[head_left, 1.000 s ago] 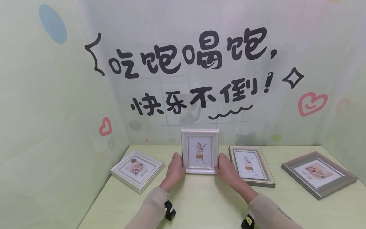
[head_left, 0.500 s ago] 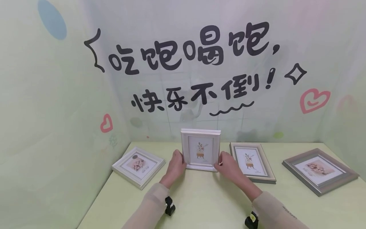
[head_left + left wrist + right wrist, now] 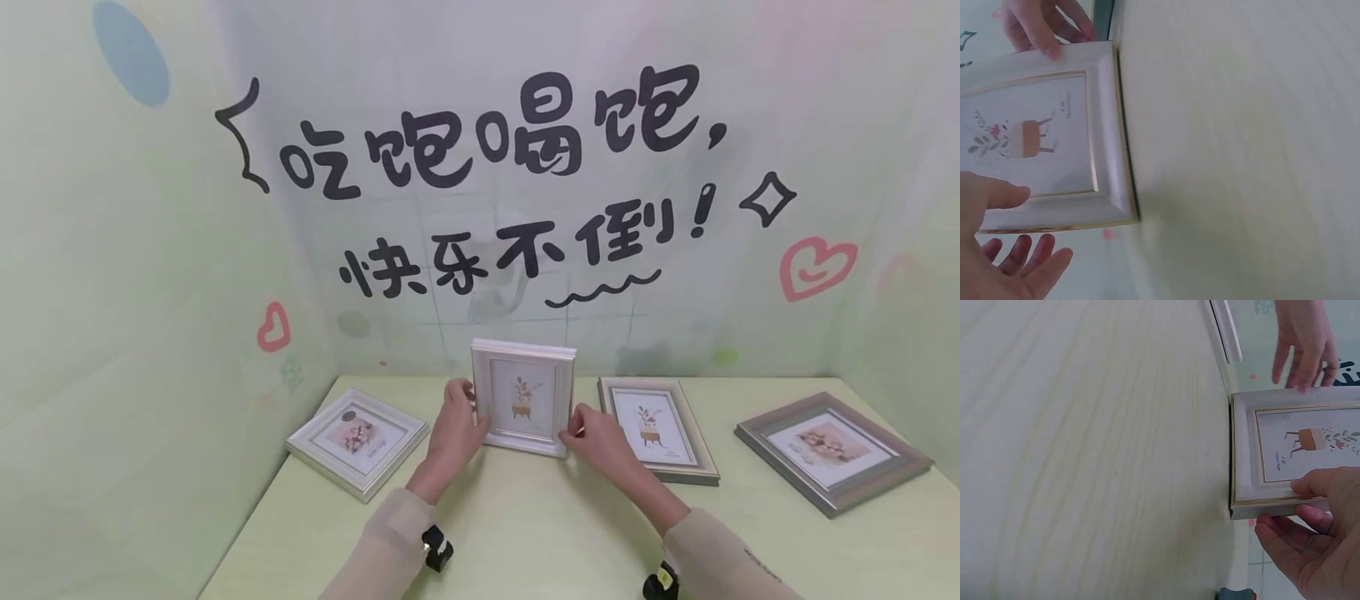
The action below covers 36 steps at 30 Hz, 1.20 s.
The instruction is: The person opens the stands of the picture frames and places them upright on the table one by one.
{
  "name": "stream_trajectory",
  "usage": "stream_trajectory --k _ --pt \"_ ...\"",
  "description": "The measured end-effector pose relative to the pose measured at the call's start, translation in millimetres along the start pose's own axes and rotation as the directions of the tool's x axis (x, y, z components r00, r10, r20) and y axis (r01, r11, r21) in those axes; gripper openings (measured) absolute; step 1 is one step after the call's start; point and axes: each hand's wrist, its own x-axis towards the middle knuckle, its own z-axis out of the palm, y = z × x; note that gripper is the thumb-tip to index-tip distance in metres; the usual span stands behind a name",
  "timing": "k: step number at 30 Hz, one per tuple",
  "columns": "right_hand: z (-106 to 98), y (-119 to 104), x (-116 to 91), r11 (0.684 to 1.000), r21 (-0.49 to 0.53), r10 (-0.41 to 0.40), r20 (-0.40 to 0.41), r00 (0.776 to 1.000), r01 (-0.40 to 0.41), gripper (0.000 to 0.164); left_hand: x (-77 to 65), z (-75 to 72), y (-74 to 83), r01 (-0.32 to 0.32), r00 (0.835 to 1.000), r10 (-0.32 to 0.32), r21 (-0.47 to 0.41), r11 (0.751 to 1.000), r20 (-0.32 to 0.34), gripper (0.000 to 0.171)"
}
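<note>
A white picture frame [image 3: 522, 397] with a potted-plant print stands upright at the middle of the table, close to the back wall. My right hand [image 3: 600, 437] pinches its lower right edge; in the right wrist view the thumb [image 3: 1313, 482] lies on the front and the fingers are at the side. At the left edge is my left hand [image 3: 454, 425], fingers loosely spread. The left wrist view has its thumb [image 3: 1007, 194] over the front of the frame, while its fingers [image 3: 1047, 272] show a gap from the side.
A white frame [image 3: 303, 442] with a flower picture lies at the left. To the right lie a beige-grey frame [image 3: 693, 429] with a plant print and a grey-brown frame [image 3: 911, 468] with a flower picture. Behind the pale table [image 3: 517, 542] rises a wall [image 3: 420, 333] with black lettering.
The standing frame has turned slightly, its right lower corner now nearer. My left hand has loosened, its fingers coming away from the frame's side. My right hand keeps its pinch.
</note>
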Motion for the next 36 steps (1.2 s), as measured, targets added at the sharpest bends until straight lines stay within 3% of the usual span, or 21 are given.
stream_trajectory --k 2,3,4,6,8,10,12,16,21,25,36 --pt "0 -1 0 1.0 -0.003 -0.003 0.0 1.0 0.003 0.019 0.7 -5.2 9.7 -0.092 0.99 0.102 0.106 0.99 -0.097 0.058" --pt "0 -1 0 1.0 -0.004 -0.004 0.002 1.0 0.004 0.019 0.9 -7.3 14.6 -0.143 0.974 0.169 0.173 0.974 -0.15 0.062" --pt "0 -2 -1 1.0 -0.005 -0.005 0.005 1.0 0.005 0.019 0.8 -9.3 19.5 -0.193 0.95 0.242 0.238 0.952 -0.197 0.064" --pt "-1 -3 -2 1.0 -0.002 -0.005 0.007 1.0 0.005 0.019 0.6 -12.9 29.1 -0.276 0.891 0.383 0.381 0.882 -0.241 0.067" --pt "-2 -4 -3 1.0 -0.002 -0.008 0.006 1.0 0.008 0.019 -0.2 -15.4 39.7 -0.337 0.845 0.482 0.471 0.815 -0.23 0.069" --pt "-2 -5 -4 1.0 0.006 -0.007 0.014 1.0 0.007 0.019 -2.3 -15.7 48.9 -0.39 0.819 0.546 0.527 0.755 -0.177 0.069" --pt "-2 -6 -5 1.0 0.015 -0.001 0.022 1.0 0.001 0.019 -5.1 -14.0 55.9 -0.425 0.81 0.575 0.559 0.712 -0.116 0.068" --pt "-3 -9 -8 1.0 0.025 0.004 0.033 0.999 -0.005 0.019 -9.9 -9.3 62.5 -0.46 0.791 0.608 0.59 0.664 -0.067 0.063" --pt "-2 -9 -10 1.0 0.01 -0.008 0.029 1.0 0.008 0.021 -9.5 -7.1 62.3 -0.469 0.767 0.634 0.592 0.656 -0.095 0.061" --pt "-1 -10 -13 1.0 -0.013 -0.008 0.051 0.999 0.009 0.02 -8.3 -8.4 60.8 -0.477 0.759 0.642 0.582 0.659 -0.106 0.06" --pt "-7 -28 -32 0.999 -0.034 -0.002 0.177 0.984 0.008 0.014 -8.8 -13.9 67.7 -0.422 0.81 0.579 0.591 0.688 -0.096 0.078"
